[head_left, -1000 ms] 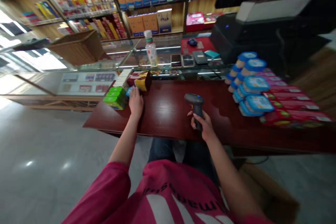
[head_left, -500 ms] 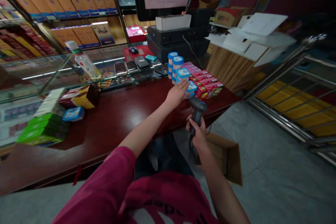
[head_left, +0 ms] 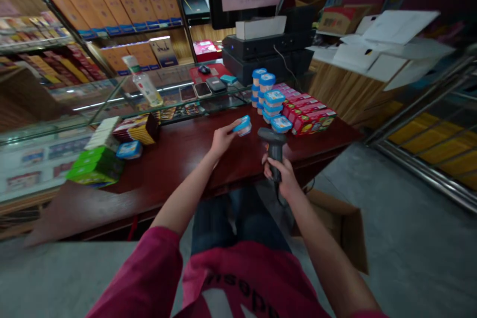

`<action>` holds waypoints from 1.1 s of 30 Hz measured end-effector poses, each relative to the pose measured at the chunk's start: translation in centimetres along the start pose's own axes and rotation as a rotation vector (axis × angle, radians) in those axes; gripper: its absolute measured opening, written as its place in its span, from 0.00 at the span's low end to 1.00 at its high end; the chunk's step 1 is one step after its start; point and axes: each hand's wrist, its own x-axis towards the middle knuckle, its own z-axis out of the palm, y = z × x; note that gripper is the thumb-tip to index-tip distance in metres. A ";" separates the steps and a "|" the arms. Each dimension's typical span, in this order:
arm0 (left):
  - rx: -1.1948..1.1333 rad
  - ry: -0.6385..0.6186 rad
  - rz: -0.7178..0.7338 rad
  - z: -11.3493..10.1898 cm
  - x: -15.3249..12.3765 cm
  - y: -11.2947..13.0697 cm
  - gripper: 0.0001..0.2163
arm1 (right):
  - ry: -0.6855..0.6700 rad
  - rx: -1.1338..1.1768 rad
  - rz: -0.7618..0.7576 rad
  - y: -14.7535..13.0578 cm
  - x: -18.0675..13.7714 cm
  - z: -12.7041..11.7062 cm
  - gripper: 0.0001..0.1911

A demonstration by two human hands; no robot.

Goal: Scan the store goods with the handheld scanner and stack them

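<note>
Tilted above the dark red counter [head_left: 179, 154] is a small plastic tub with a blue lid [head_left: 243, 126], gripped by my left hand [head_left: 222, 140]. My right hand [head_left: 281, 174] is wrapped round the handle of a grey barcode scanner [head_left: 275, 146], whose head points toward the left and the held tub. Beyond the scanner stand stacked blue-lidded tubs [head_left: 274, 102], with one tub [head_left: 281, 123] in front of them. Round blue-lidded tubs [head_left: 267, 80] are piled behind. A single blue-lidded tub [head_left: 129, 149] lies at the left beside green boxes [head_left: 95, 165].
Pink-red boxes [head_left: 309, 114] are lined up right of the tubs. A glass case [head_left: 175, 92] holding phones runs behind the counter, with a clear bottle [head_left: 145, 84] on it. An open cardboard box [head_left: 346, 228] sits on the floor. A metal rack [head_left: 421, 169] stands at right.
My left hand has drawn away from the stack to the left, now with a tub in it. The scanner has turned to face left. The whole view has shifted slightly.
</note>
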 end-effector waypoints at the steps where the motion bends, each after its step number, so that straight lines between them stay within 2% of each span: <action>1: -0.045 0.032 -0.053 -2.2 -1.4 -1.0 0.21 | -0.074 -0.001 0.043 0.3 0.7 1.0 0.14; 4: -0.127 0.113 -0.143 -8.6 -5.8 -3.7 0.23 | -0.258 -0.017 0.151 1.6 3.2 4.3 0.16; 7: -0.144 0.168 -0.215 -13.9 -9.7 -5.6 0.26 | -0.391 -0.021 0.213 3.3 5.6 7.6 0.16; 9: -0.140 0.211 -0.276 -16.3 -11.7 -6.4 0.28 | -0.471 -0.017 0.252 4.5 6.9 9.5 0.16; 11: -0.150 0.260 -0.322 -17.7 -12.8 -6.8 0.30 | -0.545 -0.019 0.296 5.6 7.8 10.9 0.16; 15: -0.181 0.284 -0.323 -17.9 -13.1 -6.7 0.30 | -0.608 -0.044 0.353 6.9 8.5 12.3 0.16; 24: -0.238 0.294 -0.339 -17.4 -13.0 -6.4 0.26 | -0.559 -0.104 0.341 7.0 8.0 12.5 0.19; 27: -0.054 0.373 -0.307 -17.4 -13.4 -6.2 0.22 | -0.559 -0.131 0.336 6.8 7.9 12.5 0.20; 31: 0.321 0.568 -0.243 -17.5 -14.3 -5.9 0.18 | -0.557 -0.174 0.337 6.5 7.7 12.4 0.21; 33: 0.513 0.623 -0.207 -17.7 -14.6 -5.9 0.17 | -0.547 -0.186 0.322 6.4 7.6 12.3 0.21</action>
